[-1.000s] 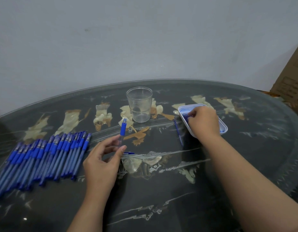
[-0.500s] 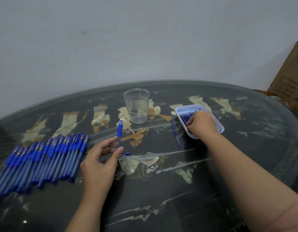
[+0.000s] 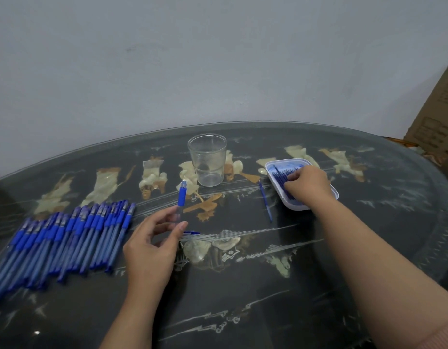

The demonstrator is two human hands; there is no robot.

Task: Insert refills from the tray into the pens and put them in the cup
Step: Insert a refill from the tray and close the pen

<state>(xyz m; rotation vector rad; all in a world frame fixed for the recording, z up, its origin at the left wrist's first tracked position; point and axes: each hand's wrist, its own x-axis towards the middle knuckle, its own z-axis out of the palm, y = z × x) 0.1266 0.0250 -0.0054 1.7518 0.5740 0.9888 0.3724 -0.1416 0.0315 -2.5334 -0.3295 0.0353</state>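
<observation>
Pens [image 3: 61, 238] lie at left; the left grip [image 3: 152, 245] still pinches one pen [image 3: 182, 196] upright. The cup [image 3: 208, 159] stands empty. In the tray [image 3: 269, 165], the right grip [image 3: 307, 186] has drawn back, fingers [image 3: 293, 176] curled among refills [image 3: 278, 175], hold unclear; selection seems underway.

**Blue on black, mostly**

I see pens [image 3: 74, 238] with bright blue grips and pale, see-through blue barrels; the one pen [image 3: 182, 196] held apart matches. The cup [image 3: 208, 159] is clear and colourless. The tray [image 3: 297, 207] is white, its refills [image 3: 281, 176] dark blue. The table [image 3: 255, 293] is glossy black, inlaid with cream and tan figures and fine white linework. The wall [image 3: 218, 59] is pale grey-blue, the box [image 3: 439, 117] cardboard brown, the sleeve [image 3: 442, 336] pink.
</observation>
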